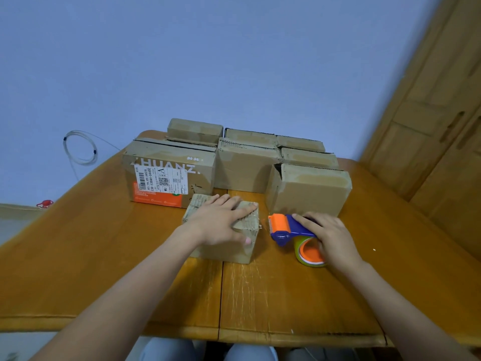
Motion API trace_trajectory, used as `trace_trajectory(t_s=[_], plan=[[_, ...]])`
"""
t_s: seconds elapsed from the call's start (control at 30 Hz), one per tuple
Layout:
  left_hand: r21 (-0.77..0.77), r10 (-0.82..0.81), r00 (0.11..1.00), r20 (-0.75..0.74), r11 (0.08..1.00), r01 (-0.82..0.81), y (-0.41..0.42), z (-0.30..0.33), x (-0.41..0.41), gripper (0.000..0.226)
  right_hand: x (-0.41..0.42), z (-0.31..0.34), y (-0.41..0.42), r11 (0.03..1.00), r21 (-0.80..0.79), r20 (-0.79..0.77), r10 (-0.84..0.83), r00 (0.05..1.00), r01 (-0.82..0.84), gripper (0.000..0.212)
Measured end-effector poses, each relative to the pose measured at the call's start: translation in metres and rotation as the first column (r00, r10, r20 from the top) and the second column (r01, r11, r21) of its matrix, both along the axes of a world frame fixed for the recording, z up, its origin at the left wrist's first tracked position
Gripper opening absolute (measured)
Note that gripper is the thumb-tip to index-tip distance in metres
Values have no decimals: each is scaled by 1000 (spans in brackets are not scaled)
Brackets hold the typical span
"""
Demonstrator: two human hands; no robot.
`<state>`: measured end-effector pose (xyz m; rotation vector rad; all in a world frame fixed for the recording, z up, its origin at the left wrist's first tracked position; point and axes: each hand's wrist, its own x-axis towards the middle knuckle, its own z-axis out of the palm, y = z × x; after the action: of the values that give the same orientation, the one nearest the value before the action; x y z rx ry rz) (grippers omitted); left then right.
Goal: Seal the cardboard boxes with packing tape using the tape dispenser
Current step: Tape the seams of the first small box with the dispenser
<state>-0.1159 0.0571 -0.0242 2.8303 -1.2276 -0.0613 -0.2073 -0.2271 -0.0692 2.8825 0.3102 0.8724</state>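
My knees (208, 350) are showing just under the near edge of the wooden table (260, 295). Beyond that edge, I am resting my left hand (221, 221) flat on top of the small cardboard box (229, 248), fingers straight and spread toward its far right corner, thumb lying over its near face. This box is plain brown, roughly cube-shaped, with worn corrugated edges along its top. Just right of the small cardboard box, my right hand (329, 237) is curling around the tape dispenser (291, 229), gripping its blue handle. The dispenser is lying on the table with its long axis running left to right; its orange cutter head is pointing at the box, and its orange-cored roll of tape (311, 252) is sitting nearer me. Behind the small cardboard box, more cardboard boxes (307, 188) are crowding in rows, the left one printed (169, 175) with white lettering and a label.
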Motion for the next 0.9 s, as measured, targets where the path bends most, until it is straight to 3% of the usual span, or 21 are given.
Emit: trace_trajectory(t_s=[0.23, 0.43, 0.53, 0.7, 0.9], plan=[[-9, 0, 1000, 3, 1000, 0, -1, 1, -2, 82, 16, 18, 21, 982, -174, -44, 70, 997, -77, 72], [-10, 8, 1000, 7, 1000, -7, -2, 2, -3, 82, 34, 52, 26, 891, -439, -57, 103, 993, -117, 75], [-10, 12, 1000, 6, 1000, -12, -2, 1, -3, 81, 39, 60, 32, 865, -485, -57, 112, 992, -126, 72], [-22, 22, 1000, 0, 1000, -21, -3, 0, -2, 81, 36, 70, 46, 816, -567, -25, 125, 992, -117, 60], [-31, 33, 999, 0, 999, -33, -3, 2, -3, 80, 40, 82, 60, 715, -695, -91, 24, 996, -81, 45]])
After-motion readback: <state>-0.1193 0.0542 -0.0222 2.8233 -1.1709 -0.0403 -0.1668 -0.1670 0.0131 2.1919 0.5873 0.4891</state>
